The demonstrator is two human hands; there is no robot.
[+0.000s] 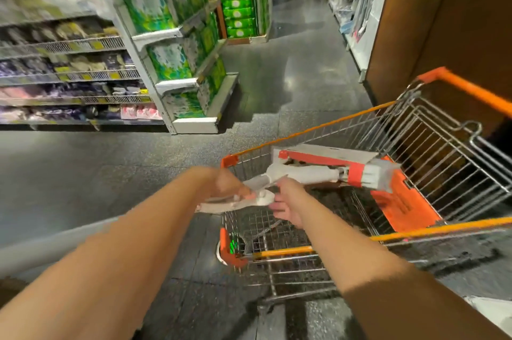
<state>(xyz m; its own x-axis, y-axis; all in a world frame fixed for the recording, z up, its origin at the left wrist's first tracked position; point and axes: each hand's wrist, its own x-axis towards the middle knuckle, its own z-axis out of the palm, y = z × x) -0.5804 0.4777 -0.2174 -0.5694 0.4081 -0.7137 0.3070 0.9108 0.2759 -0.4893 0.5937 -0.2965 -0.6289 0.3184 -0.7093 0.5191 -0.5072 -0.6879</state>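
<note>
Item in hand: white long-handled tool (304,173), roughly level above the shopping cart (432,129) and across the open basket, clear of the wire floor. Near end beyond the cart's narrow end; contact with the rim there not legible. Far end: bundled white head with red band (365,173), just above the orange seat flap (401,203); touching or apart not determinable. White-and-red carton (327,151) directly behind the shaft; same package or separate article not determinable.

Left hand (230,187): fingers wrapped round the flattened near end of the tool, beside the cart's orange corner cap (228,160). Fingertips smeared by motion blur; exact finger placement unreadable.

Right hand (286,205): just beside the left hand, below the shaft, upper edge against the white tube. Lower fingers partly spread. Closed round the shaft or merely supporting it: not determinable from this view.

Both forearms cut off by the lower frame edge.

Cart: orange push bar (468,87) cut off at the right edge; underside and wheels largely hidden beneath the basket.

Surroundings: shelving with green packs (166,15) at upper left, heavily blurred, labels illegible; brown pillar (448,20) at upper right, top cut off; dark speckled floor (291,84) between.
</note>
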